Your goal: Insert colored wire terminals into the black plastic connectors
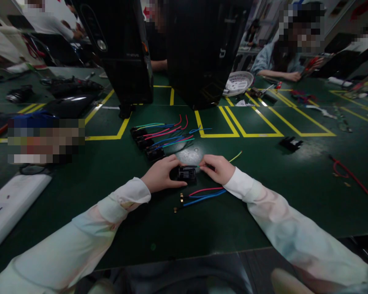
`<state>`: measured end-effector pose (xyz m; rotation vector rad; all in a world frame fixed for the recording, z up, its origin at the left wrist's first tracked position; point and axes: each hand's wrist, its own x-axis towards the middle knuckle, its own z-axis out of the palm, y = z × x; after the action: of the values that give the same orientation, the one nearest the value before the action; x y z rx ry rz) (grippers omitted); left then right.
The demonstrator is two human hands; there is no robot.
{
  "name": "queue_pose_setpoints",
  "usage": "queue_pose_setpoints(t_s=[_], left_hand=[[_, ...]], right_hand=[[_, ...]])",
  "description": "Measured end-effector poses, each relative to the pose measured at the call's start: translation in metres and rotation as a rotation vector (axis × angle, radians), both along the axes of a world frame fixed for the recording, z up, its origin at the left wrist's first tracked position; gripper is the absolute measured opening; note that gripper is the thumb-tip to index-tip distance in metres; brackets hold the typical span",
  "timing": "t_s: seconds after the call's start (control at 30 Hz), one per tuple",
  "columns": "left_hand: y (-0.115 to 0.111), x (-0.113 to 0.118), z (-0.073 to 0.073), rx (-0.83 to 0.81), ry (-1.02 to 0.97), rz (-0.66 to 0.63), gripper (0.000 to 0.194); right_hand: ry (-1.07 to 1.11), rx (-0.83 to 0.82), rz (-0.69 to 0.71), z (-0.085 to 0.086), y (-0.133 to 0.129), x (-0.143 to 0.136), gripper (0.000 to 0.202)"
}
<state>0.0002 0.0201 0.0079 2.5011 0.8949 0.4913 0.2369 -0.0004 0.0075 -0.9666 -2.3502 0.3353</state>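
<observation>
My left hand (162, 173) is closed round a small black plastic housing (187, 174), thumb at its near edge and fingers at its far side. At the housing's right end, my right hand (216, 168) pinches a thin green wire (236, 156), whose other end sticks out beyond the hand. Just below lie red and blue wires (204, 197) with brass-coloured terminals on their left ends, their right ends hidden by my right sleeve. Farther up the table rest several similar black housings (155, 152) with red, blue and green wires attached.
The green table (135, 237) carries yellow tape outlines. A lone black housing (291, 143) and a red wire (352, 177) lie to the right. Two tall black cases (199, 53) stand ahead. At left is a white power strip-like box (15, 204). A person (282, 61) sits across the table.
</observation>
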Motion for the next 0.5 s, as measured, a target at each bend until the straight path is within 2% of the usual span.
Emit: queue_pose_setpoints(t_s=[0.2,0.4,0.5], left_hand=[[0.0002,0.0006,-0.0004,0.007,0.024,0.01,0.05],[-0.0001,0.001,0.0,0.007,0.008,0.0,0.048],[-0.0003,0.0008,-0.0002,0.003,0.017,0.014,0.047]], right_hand=[[0.078,0.104,-0.018,0.0041,-0.0033,-0.004,0.011],[0.026,0.06,-0.011,0.0032,-0.0035,-0.0031,0.01],[0.064,0.099,-0.023,0.005,-0.0051,-0.0052,0.012]])
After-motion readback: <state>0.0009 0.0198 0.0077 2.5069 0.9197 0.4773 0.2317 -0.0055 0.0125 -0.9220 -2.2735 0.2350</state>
